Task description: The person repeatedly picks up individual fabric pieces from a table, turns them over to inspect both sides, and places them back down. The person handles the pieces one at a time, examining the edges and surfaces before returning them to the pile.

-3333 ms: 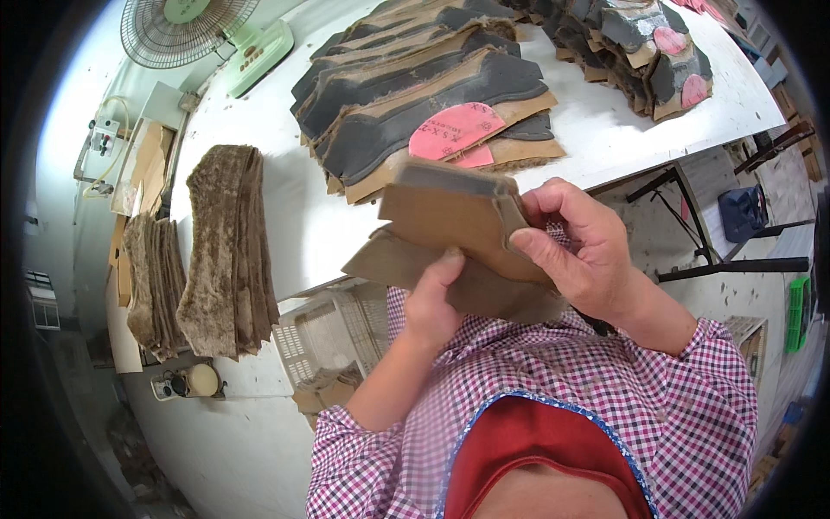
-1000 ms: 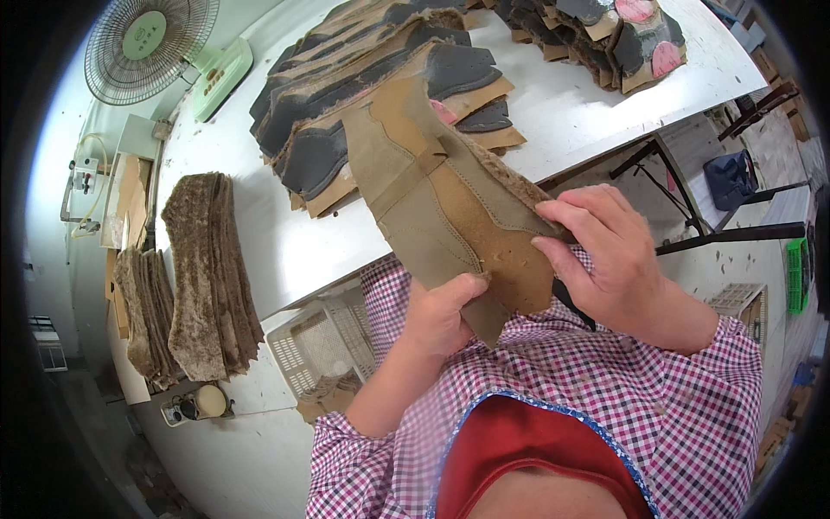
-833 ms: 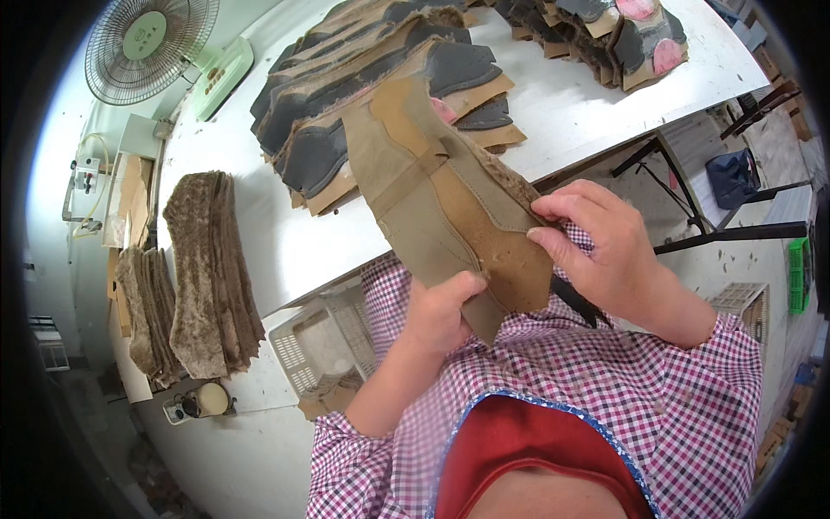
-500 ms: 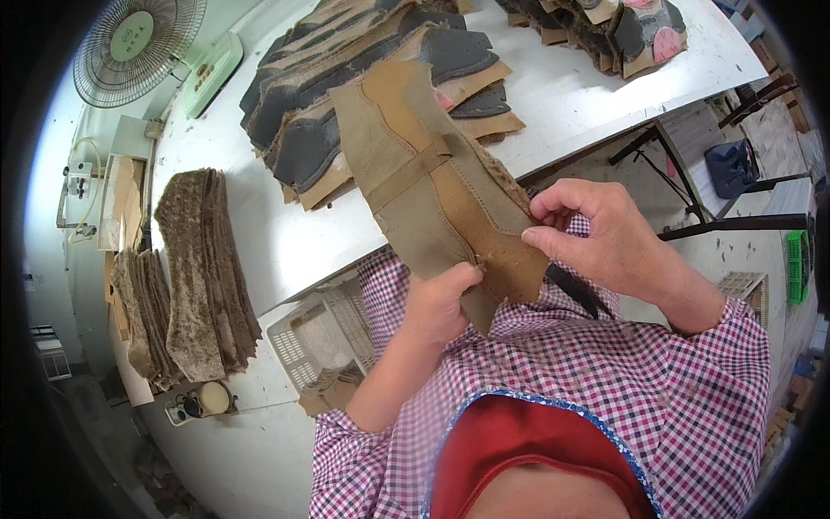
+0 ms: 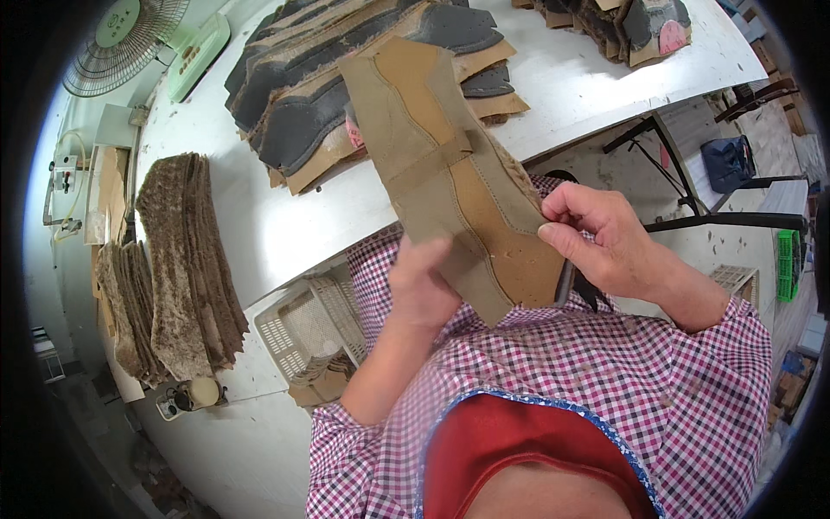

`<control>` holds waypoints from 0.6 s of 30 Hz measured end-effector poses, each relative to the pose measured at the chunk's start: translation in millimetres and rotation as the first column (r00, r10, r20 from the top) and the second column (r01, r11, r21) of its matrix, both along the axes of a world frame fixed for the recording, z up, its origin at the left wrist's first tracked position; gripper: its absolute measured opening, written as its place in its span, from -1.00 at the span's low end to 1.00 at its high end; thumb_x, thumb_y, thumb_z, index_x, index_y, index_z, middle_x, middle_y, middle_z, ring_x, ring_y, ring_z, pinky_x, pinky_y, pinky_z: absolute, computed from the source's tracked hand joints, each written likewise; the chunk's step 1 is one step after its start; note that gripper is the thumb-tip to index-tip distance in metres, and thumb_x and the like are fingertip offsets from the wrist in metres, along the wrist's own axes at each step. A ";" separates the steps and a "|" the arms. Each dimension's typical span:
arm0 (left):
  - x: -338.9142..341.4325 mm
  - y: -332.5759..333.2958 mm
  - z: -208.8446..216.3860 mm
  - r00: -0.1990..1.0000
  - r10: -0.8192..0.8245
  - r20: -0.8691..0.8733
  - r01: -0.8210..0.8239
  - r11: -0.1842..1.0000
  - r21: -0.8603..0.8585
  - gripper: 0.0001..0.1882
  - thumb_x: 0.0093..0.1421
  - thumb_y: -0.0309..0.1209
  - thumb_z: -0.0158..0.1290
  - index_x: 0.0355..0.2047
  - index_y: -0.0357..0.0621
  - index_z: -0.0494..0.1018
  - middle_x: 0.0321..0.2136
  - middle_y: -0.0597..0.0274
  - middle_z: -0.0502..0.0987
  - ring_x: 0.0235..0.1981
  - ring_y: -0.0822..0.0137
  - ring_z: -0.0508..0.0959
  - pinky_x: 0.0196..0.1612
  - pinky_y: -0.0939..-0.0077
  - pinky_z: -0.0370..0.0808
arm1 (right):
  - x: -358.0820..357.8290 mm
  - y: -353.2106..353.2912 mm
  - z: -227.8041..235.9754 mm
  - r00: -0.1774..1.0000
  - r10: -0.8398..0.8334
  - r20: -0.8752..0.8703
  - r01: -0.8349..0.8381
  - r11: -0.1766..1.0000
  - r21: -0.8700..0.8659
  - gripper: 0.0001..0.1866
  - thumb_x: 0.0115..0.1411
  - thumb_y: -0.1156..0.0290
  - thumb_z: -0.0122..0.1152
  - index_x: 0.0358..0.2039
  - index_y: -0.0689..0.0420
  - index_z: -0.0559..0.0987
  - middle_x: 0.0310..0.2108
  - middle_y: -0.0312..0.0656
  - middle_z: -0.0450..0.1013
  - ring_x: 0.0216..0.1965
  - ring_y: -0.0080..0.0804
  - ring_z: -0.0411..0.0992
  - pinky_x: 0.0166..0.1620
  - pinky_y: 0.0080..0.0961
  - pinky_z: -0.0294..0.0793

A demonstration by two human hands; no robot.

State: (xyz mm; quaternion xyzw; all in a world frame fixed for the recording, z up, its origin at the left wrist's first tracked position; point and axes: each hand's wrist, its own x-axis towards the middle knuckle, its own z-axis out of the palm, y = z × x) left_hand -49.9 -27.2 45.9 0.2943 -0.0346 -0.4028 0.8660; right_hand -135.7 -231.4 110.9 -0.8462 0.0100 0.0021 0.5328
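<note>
A stitched boot upper (image 5: 467,190), khaki with a tan suede strip down its middle and a strap across, slants from the table edge toward my lap. Brown pile shows along its right edge. My right hand (image 5: 605,238) pinches that edge near the lower end between thumb and fingers. Against the upper's left edge is my left hand (image 5: 422,281); its fingers are smeared by motion, so their grip is unclear. A narrow dark strip (image 5: 566,281) hangs below the right hand.
The white table (image 5: 311,229) bears a pile of dark-faced pieces (image 5: 303,121), another pile (image 5: 640,30) and stacked brown fleece pieces (image 5: 186,259). A fan (image 5: 121,39) stands at the far left. Below the table is a plastic basket (image 5: 294,333), with a table frame (image 5: 674,164) at right.
My left hand has shifted up and left along the upper's edge, its thumb no longer on the front. The upper's lower end has swung slightly right; my right hand keeps its pinch.
</note>
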 end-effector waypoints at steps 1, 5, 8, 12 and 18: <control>6.2 1.2 -4.4 1.000 0.008 0.005 -0.007 0.994 -0.105 -0.39 0.18 -0.26 0.03 0.21 -0.25 0.21 0.10 -0.03 0.40 0.07 0.04 0.46 0.15 0.13 0.40 | -2.2 -0.4 0.7 1.000 0.014 0.013 -0.014 1.000 -0.012 -0.90 0.17 0.54 0.19 -0.33 0.26 0.46 -0.54 -0.14 0.42 -0.52 -0.46 0.40 -0.44 -0.51 0.36; 9.6 -4.9 13.6 0.995 0.004 0.103 -0.014 0.996 0.094 -0.40 0.13 -0.42 0.17 0.15 -0.33 0.24 0.04 0.01 0.43 0.05 0.13 0.47 0.09 0.23 0.45 | -11.6 -6.1 -1.7 0.987 0.031 0.155 -0.015 0.994 -0.105 -0.87 0.13 0.57 0.23 -0.30 0.25 0.49 -0.51 -0.12 0.43 -0.49 -0.34 0.42 -0.41 -0.48 0.39; 2.4 -7.6 33.2 0.972 0.115 0.205 -0.138 0.985 0.104 -0.46 0.13 -0.51 0.19 0.11 -0.31 0.29 -0.01 0.06 0.47 -0.01 0.18 0.50 0.05 0.28 0.47 | -11.0 -9.5 -1.9 0.935 0.013 0.355 0.077 0.968 -0.241 -0.81 0.07 0.58 0.29 -0.29 0.25 0.51 -0.46 -0.11 0.45 -0.46 -0.27 0.44 -0.39 -0.45 0.43; -1.6 -8.7 48.1 0.932 0.196 0.306 -0.228 0.971 0.073 -0.51 0.15 -0.56 0.16 0.09 -0.29 0.31 -0.02 0.09 0.47 -0.02 0.22 0.51 0.05 0.30 0.47 | 0.3 -2.2 12.3 0.845 0.011 0.535 0.186 0.931 -0.314 -0.77 0.01 0.56 0.35 -0.30 0.26 0.53 -0.42 -0.10 0.46 -0.43 -0.20 0.44 -0.38 -0.41 0.45; -10.4 -9.1 55.5 0.899 0.259 0.353 -0.314 0.944 0.106 -0.54 0.16 -0.59 0.15 0.07 -0.27 0.33 -0.02 0.11 0.48 -0.02 0.24 0.50 0.06 0.33 0.46 | 11.6 4.1 20.4 0.815 0.036 0.579 0.174 0.937 -0.304 -0.81 -0.03 0.59 0.35 -0.37 0.28 0.53 -0.47 -0.11 0.44 -0.47 -0.20 0.42 -0.42 -0.41 0.42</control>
